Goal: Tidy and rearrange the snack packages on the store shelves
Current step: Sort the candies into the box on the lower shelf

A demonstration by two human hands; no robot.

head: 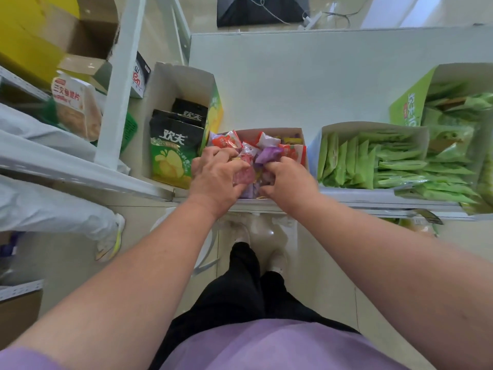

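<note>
Here left hand (217, 177), right hand (286, 182) grip jumbled packets (250, 153).

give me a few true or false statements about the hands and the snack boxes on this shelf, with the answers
1. Both hands are in the middle box of small mixed packets. True: the left hand and the right hand both dig into the middle box.
2. The box to the right of it holds red packets. False: the right box holds green packets.
3. The box to the left holds black and green chip bags. True: chip bags stand in the left box.
4. The right hand's fingers are by a purple packet. True: the purple packet lies at its fingertips.
5. The shelf behind the boxes is packed with goods. False: the shelf is bare there.
</note>
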